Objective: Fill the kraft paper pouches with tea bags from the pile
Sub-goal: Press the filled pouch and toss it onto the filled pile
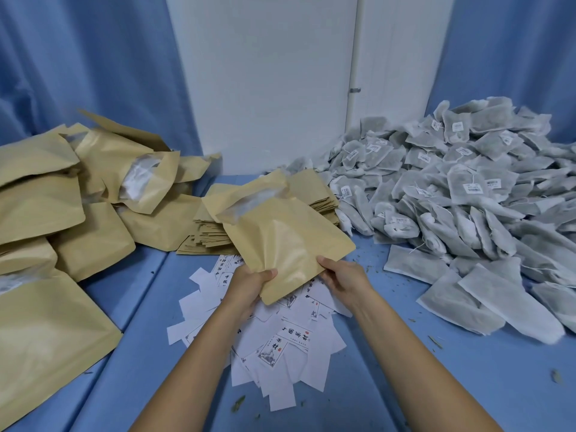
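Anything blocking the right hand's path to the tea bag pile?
Nothing visible. Only blue table cover lies between the right hand and the pile of grey mesh tea bags. That hand and the left hand both hold the brown kraft paper pouch by its near edge.

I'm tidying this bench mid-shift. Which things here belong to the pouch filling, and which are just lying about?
Belongs to the job:
- held pouch, gripped by the left hand and right hand
- tea bags, piled on the right
- flat pouch stack
- bulging pouches, heaped on the left

Probably lying about:
- printed paper slips
- leaf bits
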### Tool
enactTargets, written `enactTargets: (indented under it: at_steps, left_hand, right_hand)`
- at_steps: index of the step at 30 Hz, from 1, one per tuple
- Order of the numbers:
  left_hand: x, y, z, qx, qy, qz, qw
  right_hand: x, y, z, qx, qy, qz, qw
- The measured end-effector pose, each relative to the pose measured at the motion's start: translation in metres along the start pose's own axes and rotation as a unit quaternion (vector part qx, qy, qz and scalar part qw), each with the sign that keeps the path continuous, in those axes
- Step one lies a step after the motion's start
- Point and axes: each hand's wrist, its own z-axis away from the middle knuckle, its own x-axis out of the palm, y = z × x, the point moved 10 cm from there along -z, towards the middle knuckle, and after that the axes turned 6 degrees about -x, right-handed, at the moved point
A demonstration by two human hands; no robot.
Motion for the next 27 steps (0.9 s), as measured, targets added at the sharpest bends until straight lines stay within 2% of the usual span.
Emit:
enactTargets:
  at_steps: [4, 8, 12, 16, 20, 27]
  left_hand:
    - [0.001, 0.001, -0.002, 0.012, 0.0, -0.008, 1.0]
    - [0.005, 0.003, -0.002, 0.027, 0.006, -0.007, 1.0]
    - [0.009, 0.005, -0.001, 0.035, 0.018, -0.005, 0.999]
    - [0.013, 0.009, -0.001, 0.048, 0.021, -0.004, 0.999]
    - [0.015, 0.009, -0.002, 0.047, 0.028, 0.008, 0.998]
    - [0.021, 0.004, -0.002, 0.034, 0.02, 0.059, 0.997]
  right_hand:
    - [0.001, 0.003, -0.001, 0.003, 0.003, -0.006, 1.0]
    - [0.018, 0.016, 0.006, 0.04, -0.061, 0.014, 0.997]
    - [0.015, 0.012, 0.005, 0.018, -0.039, -0.001, 0.999]
    - [0.026, 0.024, 0.013, 0.048, -0.079, 0.015, 0.996]
    - [0.027, 0.02, 0.013, 0.009, -0.056, 0.033, 0.998]
    - [0.042, 0.033, 0.029, 0.016, -0.082, 0.068, 0.994]
